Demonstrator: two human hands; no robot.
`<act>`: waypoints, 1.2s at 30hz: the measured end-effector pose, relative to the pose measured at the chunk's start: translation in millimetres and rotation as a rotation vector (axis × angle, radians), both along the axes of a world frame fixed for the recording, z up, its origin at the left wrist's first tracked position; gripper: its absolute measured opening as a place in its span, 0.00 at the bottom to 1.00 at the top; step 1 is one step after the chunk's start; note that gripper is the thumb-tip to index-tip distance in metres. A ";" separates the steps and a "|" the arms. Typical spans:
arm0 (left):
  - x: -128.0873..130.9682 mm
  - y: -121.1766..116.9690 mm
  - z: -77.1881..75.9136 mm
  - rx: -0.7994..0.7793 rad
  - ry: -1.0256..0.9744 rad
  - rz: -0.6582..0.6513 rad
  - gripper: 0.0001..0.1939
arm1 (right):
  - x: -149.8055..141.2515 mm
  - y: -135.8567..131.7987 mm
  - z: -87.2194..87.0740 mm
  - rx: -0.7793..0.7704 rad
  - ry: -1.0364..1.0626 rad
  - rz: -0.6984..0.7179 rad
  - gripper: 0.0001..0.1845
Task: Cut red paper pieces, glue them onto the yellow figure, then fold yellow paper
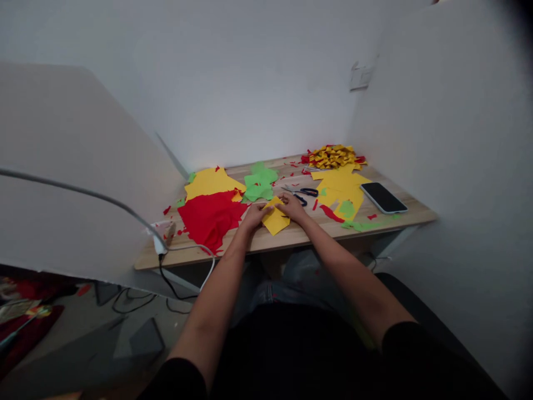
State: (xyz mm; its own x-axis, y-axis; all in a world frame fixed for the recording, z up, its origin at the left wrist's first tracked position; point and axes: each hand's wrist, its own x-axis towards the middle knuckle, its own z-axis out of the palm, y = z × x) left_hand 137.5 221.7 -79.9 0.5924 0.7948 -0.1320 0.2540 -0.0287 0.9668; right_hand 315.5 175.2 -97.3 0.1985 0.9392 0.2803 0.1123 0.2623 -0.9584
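Near the front edge of the table, a small yellow piece of felt-like sheet (276, 223) lies between my hands; whether it is felt or paper I cannot tell. My left hand (254, 215) grips its left side, thumb on top. On its upper right, my right hand (292, 205) has its fingers closed on the same piece. Just beyond my right hand are dark-handled scissors (306, 194). A crumpled red sheet (210, 216) lies left of my left hand, and green pieces (260, 182) lie beyond the hands.
Yellow sheets (214, 182) lie at the back left, others (341, 186) at the right. A heap of yellow and red strips (335, 157) sits at the back right. A phone (383, 198) lies near the right end. A white plug with cable (159, 243) is at the left edge.
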 end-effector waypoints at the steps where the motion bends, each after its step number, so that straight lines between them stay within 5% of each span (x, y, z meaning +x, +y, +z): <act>1: 0.1 0.0 -1.5 0.012 0.000 0.007 0.13 | -0.8 -0.4 -0.1 0.016 -0.017 0.017 0.13; 10: -7.3 -8.1 1.8 0.060 -0.037 -0.001 0.14 | -4.1 -11.0 6.8 0.085 -0.114 0.133 0.14; 21: -7.4 -9.1 0.5 -0.023 -0.061 0.033 0.15 | -2.6 -17.2 11.8 0.169 -0.196 0.033 0.07; 36: -11.8 -11.3 -3.4 0.090 -0.100 0.128 0.14 | -4.7 -23.2 12.0 0.153 -0.245 -0.025 0.15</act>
State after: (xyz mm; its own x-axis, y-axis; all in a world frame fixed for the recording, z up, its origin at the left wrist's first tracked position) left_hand 125.7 210.5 -83.3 0.4926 0.8702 -0.0026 0.1638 -0.0897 0.9824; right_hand 310.8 152.0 -85.2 0.1299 0.8778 0.4611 0.3444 0.3961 -0.8512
